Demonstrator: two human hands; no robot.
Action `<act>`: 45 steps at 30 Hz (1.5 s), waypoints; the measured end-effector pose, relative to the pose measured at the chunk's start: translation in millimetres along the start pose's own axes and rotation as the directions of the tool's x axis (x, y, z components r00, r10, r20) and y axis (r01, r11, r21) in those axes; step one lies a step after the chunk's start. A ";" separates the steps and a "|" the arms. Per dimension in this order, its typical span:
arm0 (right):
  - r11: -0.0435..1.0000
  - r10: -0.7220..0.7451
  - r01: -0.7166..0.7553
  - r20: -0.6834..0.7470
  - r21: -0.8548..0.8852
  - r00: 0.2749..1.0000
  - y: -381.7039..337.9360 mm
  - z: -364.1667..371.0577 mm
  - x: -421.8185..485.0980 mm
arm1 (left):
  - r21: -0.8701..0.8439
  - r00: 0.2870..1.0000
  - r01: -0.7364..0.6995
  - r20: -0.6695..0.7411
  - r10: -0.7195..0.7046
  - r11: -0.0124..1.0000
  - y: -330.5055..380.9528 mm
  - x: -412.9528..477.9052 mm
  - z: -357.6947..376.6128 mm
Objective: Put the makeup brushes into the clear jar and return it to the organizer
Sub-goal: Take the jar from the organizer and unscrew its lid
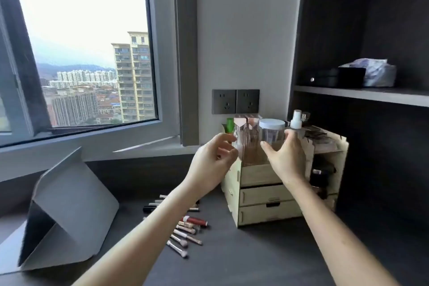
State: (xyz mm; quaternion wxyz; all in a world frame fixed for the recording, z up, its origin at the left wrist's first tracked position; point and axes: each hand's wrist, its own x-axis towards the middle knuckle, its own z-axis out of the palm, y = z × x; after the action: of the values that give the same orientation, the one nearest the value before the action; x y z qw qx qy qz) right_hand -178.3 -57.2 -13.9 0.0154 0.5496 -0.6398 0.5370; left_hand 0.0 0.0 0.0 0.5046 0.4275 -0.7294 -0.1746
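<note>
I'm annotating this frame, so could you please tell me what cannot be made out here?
- Head view: whether the right hand actually grips the clear jar; its fingers overlap the jar.
- Jar contents: glare and blur.
- Some makeup brushes: partly hidden under the left forearm.
- Left hand: whether it touches the pink bottles; blurred.
- Organizer right-side compartments: too dark.
</note>
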 end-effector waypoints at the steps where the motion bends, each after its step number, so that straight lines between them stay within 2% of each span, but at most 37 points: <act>1: 0.999 0.033 -0.033 -0.015 -0.010 0.999 0.5 5.3 3.4 | -0.007 1.000 0.003 -0.004 -0.003 1.000 -2.4 5.3 3.0; 6: 0.975 0.057 -0.079 -0.109 -0.209 0.992 8.1 30.6 13.4 | -0.015 1.000 0.014 0.006 -0.014 1.000 -17.8 25.5 21.0; 9: 0.962 0.049 -0.089 -0.158 -0.259 0.986 7.5 34.3 19.2 | -0.044 1.000 0.006 0.007 -0.005 0.999 -23.9 32.3 29.5; 11: 0.976 0.010 -0.060 -0.230 -0.211 0.973 2.7 30.3 22.0 | -0.073 1.000 -0.001 -0.003 0.001 0.997 -25.1 35.7 33.0; 14: 0.992 -0.117 0.091 -0.382 -0.085 0.917 -14.2 8.8 20.8 | -0.151 0.999 -0.020 -0.030 0.016 0.988 -22.6 38.6 33.9; 17: 0.971 -0.184 0.229 -0.391 0.070 0.902 -38.1 -15.7 5.4 | -0.153 0.992 -0.117 -0.057 0.109 0.981 -20.0 34.8 30.0; 20: 0.931 -0.182 0.246 -0.240 0.270 0.954 -58.1 -31.0 -24.4 | -0.058 0.968 -0.244 -0.083 0.239 0.968 -17.3 22.0 16.5; 23: 0.843 -0.150 0.102 0.050 0.529 0.987 -73.9 -33.4 -61.6 | 0.027 0.953 -0.293 -0.075 0.294 0.956 -20.6 -2.0 -1.0; 25: 0.704 -0.137 -0.091 0.260 0.704 0.956 -79.4 -28.5 -84.9 | 0.075 0.955 -0.277 -0.087 0.283 0.958 -31.1 -24.7 -12.5; 26: 0.657 -0.130 -0.187 0.354 0.730 0.926 -79.7 -24.8 -94.8 | 0.095 0.957 -0.266 -0.094 0.274 0.959 -39.4 -37.0 -18.6; 27: 0.669 -0.118 -0.247 0.428 0.701 0.896 -79.0 -21.3 -103.4 | 0.117 0.958 -0.259 -0.093 0.270 0.959 -48.5 -49.3 -24.6; 28: 0.731 -0.106 -0.257 0.477 0.632 0.873 -78.8 -19.0 -109.9 | 0.155 0.957 -0.264 -0.084 0.279 0.952 -58.7 -60.9 -30.5; 30: 0.890 -0.122 -0.127 0.497 0.438 0.859 -76.8 -12.7 -114.2 | 0.297 0.940 -0.316 -0.032 0.340 0.901 -78.5 -81.5 -42.7; 32: 0.961 -0.166 0.020 0.515 0.276 0.841 -79.5 -5.2 -116.9 | 0.418 0.927 -0.354 0.039 0.373 0.837 -92.6 -98.5 -52.5; 35: 0.979 -0.201 0.155 0.495 0.132 0.845 -86.5 13.6 -133.0 | 0.565 0.951 -0.278 0.051 0.304 0.777 -95.9 -116.5 -52.1; 38: 0.975 -0.202 0.220 0.445 0.011 0.872 -91.6 30.9 -158.6 | 0.625 0.972 -0.118 -0.089 0.220 0.772 -89.9 -127.4 -41.0; 41: 0.951 -0.271 0.308 0.412 -0.026 0.870 -84.5 35.8 -174.4 | 0.495 0.978 -0.103 -0.106 0.177 0.863 -90.4 -138.3 -43.8; 43: 0.901 -0.402 0.434 0.400 0.012 0.823 -74.7 32.4 -182.6 | 0.305 0.999 -0.045 0.008 0.044 0.951 -91.3 -147.0 -54.6; 45: 0.826 -0.543 0.552 0.424 0.115 0.725 -67.1 28.2 -187.2 | 0.083 0.978 0.079 0.186 -0.093 0.993 -93.3 -155.4 -62.3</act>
State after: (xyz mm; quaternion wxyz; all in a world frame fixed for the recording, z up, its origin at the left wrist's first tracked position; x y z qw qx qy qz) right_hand -39.9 63.7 -95.0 0.0337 0.8197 -0.4409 0.3641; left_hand 116.3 81.8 -128.5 0.4085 0.4588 -0.7609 -0.2089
